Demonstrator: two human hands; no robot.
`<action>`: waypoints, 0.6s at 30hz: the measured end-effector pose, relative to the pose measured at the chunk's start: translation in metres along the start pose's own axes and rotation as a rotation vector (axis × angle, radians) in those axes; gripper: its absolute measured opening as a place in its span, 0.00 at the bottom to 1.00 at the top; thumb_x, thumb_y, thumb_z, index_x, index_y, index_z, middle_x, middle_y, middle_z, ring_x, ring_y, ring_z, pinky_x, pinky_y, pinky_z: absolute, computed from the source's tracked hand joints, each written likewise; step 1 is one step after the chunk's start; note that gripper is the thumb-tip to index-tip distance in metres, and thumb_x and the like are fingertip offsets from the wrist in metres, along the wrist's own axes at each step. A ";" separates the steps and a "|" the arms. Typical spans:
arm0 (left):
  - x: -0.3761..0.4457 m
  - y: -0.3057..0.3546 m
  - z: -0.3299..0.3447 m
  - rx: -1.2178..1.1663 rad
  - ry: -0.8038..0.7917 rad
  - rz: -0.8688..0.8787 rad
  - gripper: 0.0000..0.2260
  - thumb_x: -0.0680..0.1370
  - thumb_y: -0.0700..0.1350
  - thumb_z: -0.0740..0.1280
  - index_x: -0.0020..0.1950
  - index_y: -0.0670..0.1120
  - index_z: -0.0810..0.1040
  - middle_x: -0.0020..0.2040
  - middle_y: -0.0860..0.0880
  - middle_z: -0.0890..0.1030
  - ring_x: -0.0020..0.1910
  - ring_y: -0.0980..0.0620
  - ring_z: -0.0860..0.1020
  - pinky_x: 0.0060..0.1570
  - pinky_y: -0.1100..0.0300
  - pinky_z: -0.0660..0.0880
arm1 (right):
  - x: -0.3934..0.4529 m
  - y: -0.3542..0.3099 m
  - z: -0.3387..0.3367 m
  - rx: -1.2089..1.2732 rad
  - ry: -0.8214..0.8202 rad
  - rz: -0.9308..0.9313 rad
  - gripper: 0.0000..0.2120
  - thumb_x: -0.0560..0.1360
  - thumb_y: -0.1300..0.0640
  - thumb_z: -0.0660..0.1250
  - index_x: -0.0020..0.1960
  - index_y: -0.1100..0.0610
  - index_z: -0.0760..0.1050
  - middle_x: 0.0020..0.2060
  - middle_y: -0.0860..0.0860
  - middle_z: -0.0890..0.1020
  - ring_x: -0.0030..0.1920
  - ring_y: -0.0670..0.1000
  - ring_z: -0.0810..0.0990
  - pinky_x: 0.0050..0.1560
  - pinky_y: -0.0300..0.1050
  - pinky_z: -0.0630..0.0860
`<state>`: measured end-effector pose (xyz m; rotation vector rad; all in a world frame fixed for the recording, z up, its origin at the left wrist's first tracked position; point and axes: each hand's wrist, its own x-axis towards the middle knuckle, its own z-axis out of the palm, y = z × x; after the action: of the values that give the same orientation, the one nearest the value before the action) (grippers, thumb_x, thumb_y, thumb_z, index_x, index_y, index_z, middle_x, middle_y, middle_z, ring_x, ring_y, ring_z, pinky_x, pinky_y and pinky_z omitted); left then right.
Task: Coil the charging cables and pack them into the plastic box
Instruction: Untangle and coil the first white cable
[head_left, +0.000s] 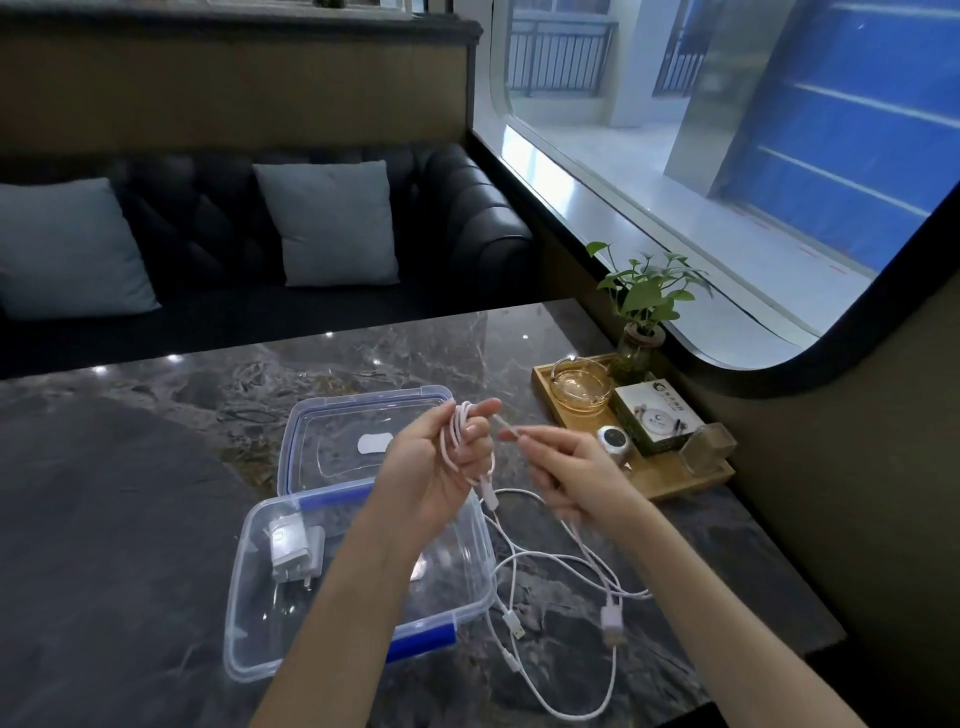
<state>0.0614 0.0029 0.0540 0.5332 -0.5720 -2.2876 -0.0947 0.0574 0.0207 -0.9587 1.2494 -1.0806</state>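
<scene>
Marble table (156, 493): box (270, 649) w/ charger (293, 551)

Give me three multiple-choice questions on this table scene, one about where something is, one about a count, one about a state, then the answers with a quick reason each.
1. Where is the charger plug?
A. inside the plastic box
B. on the wooden tray
C. on the lid

2. How many cushions are on the sofa?
A. one
B. two
C. four

3. What state is the box in?
A. open
B. lid clipped on
C. upside down

Answers:
1. A, the plug lies within the clear walls.
2. B, two grey cushions show.
3. A, its lid lies apart on the table behind it, while the left hand holds a coiled cable.
</scene>
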 end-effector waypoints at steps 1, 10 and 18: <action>0.001 0.000 0.000 0.041 0.025 0.026 0.19 0.81 0.45 0.48 0.43 0.36 0.74 0.21 0.51 0.69 0.17 0.59 0.64 0.17 0.69 0.62 | -0.002 0.008 0.006 0.007 -0.017 0.056 0.10 0.77 0.57 0.62 0.54 0.54 0.79 0.26 0.49 0.70 0.20 0.44 0.62 0.17 0.33 0.59; 0.024 -0.008 -0.017 0.684 0.187 0.257 0.15 0.81 0.48 0.54 0.49 0.42 0.77 0.25 0.53 0.77 0.23 0.60 0.70 0.28 0.68 0.68 | -0.019 0.016 0.054 -0.300 -0.155 0.106 0.11 0.80 0.53 0.55 0.48 0.50 0.77 0.27 0.48 0.70 0.24 0.47 0.65 0.24 0.42 0.63; 0.022 -0.020 -0.041 1.069 0.098 0.181 0.17 0.81 0.46 0.53 0.46 0.37 0.77 0.23 0.52 0.78 0.23 0.61 0.74 0.28 0.69 0.70 | -0.028 -0.032 0.034 -1.084 -0.128 -0.258 0.10 0.78 0.54 0.61 0.49 0.58 0.78 0.32 0.43 0.76 0.28 0.40 0.73 0.31 0.32 0.70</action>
<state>0.0580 -0.0104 0.0050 1.0128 -1.7130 -1.6172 -0.0640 0.0764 0.0618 -2.0028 1.6418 -0.4418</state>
